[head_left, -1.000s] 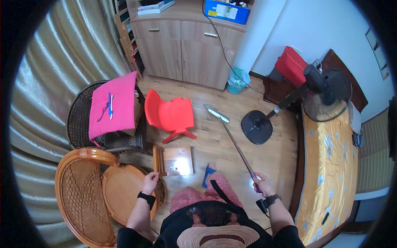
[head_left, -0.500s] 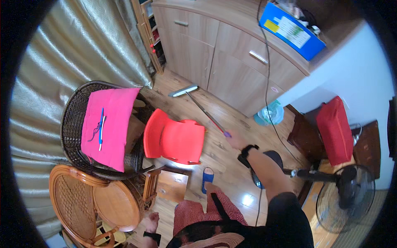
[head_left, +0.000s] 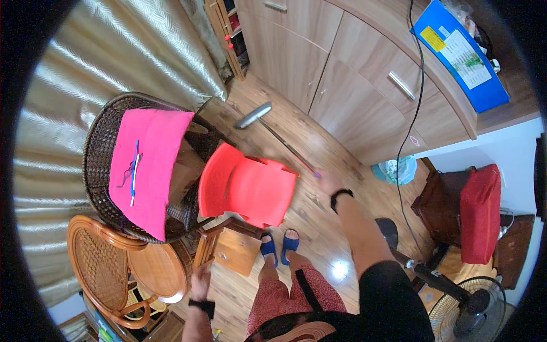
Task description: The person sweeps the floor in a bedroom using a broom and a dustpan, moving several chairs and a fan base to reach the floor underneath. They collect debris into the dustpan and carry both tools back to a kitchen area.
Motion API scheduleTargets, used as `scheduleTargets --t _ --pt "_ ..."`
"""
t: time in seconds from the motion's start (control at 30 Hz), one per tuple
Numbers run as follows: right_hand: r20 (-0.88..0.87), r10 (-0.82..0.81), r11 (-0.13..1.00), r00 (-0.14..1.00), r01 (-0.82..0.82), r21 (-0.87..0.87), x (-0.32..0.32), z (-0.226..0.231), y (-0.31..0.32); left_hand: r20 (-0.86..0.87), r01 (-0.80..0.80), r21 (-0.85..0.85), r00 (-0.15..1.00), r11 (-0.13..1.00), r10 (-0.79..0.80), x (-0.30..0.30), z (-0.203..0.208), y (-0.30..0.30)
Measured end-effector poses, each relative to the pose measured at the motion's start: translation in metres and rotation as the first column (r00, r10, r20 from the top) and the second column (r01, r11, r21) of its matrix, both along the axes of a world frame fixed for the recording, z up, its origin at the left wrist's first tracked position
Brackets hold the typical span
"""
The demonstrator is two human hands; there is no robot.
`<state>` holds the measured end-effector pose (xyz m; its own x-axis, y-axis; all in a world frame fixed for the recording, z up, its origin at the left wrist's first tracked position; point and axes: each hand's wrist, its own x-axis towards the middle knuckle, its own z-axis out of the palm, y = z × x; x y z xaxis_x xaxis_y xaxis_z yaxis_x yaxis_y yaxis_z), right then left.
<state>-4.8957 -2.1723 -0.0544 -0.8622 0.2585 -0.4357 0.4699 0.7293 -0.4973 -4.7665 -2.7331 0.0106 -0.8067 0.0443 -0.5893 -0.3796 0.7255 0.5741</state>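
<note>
Here I see my right hand (head_left: 326,183) stretched out ahead over the wooden floor (head_left: 319,142), its fingers wrapped tight round the near end of the mop (head_left: 283,143). The thin handle runs away from the hand toward the far left, and its flat grey head lies on the floor just in front of the cupboard (head_left: 319,74), near the foot of the curtain (head_left: 108,62). There is a black band on that wrist.

My left hand (head_left: 200,280) hangs low at my side, near the floor's close edge, just beside the small wooden stool (head_left: 231,251) and the round rattan chair (head_left: 122,265). It touches nothing that I can make out; the fingers point down, and I cannot tell whether they are spread or together. That wrist too carries a black band.

Between the hands stands a red plastic chair (head_left: 248,188), just left of the mop handle and apart from it. To its left is a dark wicker chair (head_left: 99,148) with a pink cloth (head_left: 148,165) draped over it, and a blue pen lies on the cloth. My feet, in blue slippers (head_left: 279,246), are planted just behind the red chair.

Off to the right I see a red bag (head_left: 480,211) on a dark seat, a standing fan (head_left: 464,302) at the lower right corner, and a blue box (head_left: 461,54) on top of the cupboard.
</note>
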Motion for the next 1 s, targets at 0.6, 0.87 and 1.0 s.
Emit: scheduleTargets --t 0.6,0.87,1.0 --pt "0.443 -0.755 0.511 0.484 0.857 -0.066 0.592 0.182 -0.181 -0.124 -0.296 0.076 0.945 0.952 0.303 -0.252 -0.171 0.080" --pt "0.416 -0.889 0.177 0.194 0.981 -0.080 0.528 0.225 -0.195 -0.029 -0.178 0.334 0.980 0.926 0.199 -0.239 -0.143 0.099" --pt "0.088 -0.954 0.276 0.287 0.954 -0.116 0.506 0.153 -0.167 0.174 -0.187 0.509 0.978 0.841 0.112 -0.197 -0.085 0.163"
